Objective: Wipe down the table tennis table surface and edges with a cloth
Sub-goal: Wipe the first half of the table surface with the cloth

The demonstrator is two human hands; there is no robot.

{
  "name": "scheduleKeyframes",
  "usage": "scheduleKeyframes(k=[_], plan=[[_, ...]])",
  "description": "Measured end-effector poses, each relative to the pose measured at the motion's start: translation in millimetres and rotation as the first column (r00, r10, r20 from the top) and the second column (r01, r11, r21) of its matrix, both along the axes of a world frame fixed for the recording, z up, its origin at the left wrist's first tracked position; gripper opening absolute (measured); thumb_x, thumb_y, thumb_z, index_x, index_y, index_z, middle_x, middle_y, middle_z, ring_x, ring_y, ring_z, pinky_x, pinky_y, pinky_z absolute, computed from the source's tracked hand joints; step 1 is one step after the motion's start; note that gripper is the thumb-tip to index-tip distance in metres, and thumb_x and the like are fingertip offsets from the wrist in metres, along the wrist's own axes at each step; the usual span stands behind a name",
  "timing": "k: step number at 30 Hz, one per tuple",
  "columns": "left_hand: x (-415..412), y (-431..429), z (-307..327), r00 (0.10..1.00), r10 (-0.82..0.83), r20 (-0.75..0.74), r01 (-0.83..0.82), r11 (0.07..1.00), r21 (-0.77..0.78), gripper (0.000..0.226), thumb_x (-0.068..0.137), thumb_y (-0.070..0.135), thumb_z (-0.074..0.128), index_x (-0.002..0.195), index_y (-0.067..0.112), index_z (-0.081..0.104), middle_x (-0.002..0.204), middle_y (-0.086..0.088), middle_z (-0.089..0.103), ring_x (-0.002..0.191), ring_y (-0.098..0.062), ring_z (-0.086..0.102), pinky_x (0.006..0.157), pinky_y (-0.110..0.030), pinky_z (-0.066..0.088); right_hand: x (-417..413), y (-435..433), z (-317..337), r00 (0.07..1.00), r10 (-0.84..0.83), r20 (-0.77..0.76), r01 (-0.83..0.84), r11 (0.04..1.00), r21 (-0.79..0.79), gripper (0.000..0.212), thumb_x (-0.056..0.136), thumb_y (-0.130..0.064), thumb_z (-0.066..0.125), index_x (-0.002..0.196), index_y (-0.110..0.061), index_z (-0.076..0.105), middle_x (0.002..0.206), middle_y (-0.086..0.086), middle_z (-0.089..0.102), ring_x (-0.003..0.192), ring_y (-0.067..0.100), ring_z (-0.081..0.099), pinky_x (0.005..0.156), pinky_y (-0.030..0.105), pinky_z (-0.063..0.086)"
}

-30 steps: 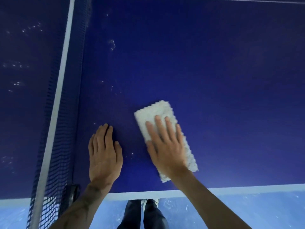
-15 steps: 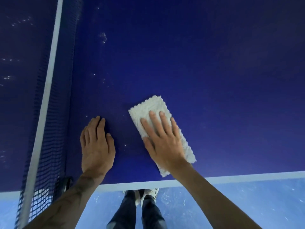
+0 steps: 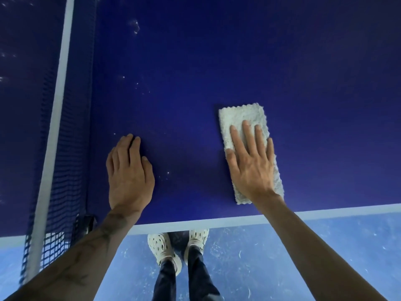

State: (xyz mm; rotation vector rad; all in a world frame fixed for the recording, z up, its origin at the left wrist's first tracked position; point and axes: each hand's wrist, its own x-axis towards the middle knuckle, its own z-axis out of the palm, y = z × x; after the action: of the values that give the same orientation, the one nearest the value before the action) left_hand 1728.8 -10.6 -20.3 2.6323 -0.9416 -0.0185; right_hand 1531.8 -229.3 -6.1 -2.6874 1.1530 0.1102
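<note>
- Overall, dark blue table tennis table, white edge stripe along near side, net at left.
- Right hand flat, fingers spread, pressing white cloth near that stripe.
- Left hand flat on bare surface, fingers together, apart from cloth.
- White specks beside net.

Blue table, white edge at six o'clock. Cloth flat at three, left hand at eight, net at nine.

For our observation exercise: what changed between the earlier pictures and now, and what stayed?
The right hand, flat on the cloth, slid it rightward across the table, away from the left hand, turning it straighter. Nothing grasped or released. The left hand stayed flat near the net.
</note>
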Motion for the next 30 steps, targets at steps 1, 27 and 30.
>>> scheduleKeyframes(k=[1,27,30], plan=[[0.4,0.1,1.1,1.0,-0.001,-0.001,0.001,1.0,0.003,0.048,0.106,0.016,0.036,0.15,-0.001,0.045,0.157,-0.02,0.042,0.146,-0.039,0.039,0.122,-0.056,0.029,-10.4,-1.2,1.6,0.999,-0.036,-0.008,0.036,0.999,0.007,0.062,0.112,-0.056,0.014,0.171,-0.038,0.008,0.18,-0.005,0.0,0.166,0.025,-0.003,0.133,0.055,0.002],[25.2,33.8,6.8,0.998,-0.043,0.051,0.04,0.998,0.043,0.046,0.106,0.019,0.04,0.147,0.001,0.047,0.157,-0.019,0.043,0.144,-0.037,0.041,0.121,-0.054,0.033,88.5,142.5,-6.6,0.995,0.093,0.028,-0.094,0.995,0.022,0.062,0.114,-0.051,0.014,0.172,-0.032,0.003,0.18,0.004,-0.003,0.166,0.031,-0.006,0.133,0.056,0.003],[26.7,39.3,6.1,1.0,-0.027,0.004,0.027,0.999,0.027,0.048,0.106,0.021,0.038,0.149,0.001,0.046,0.16,-0.017,0.041,0.147,-0.036,0.038,0.123,-0.054,0.031,61.1,146.2,-6.1,0.974,0.226,0.028,-0.226,0.974,0.023,0.06,0.114,-0.049,0.022,0.171,-0.035,0.012,0.18,0.001,0.004,0.166,0.027,-0.002,0.133,0.054,0.007]])
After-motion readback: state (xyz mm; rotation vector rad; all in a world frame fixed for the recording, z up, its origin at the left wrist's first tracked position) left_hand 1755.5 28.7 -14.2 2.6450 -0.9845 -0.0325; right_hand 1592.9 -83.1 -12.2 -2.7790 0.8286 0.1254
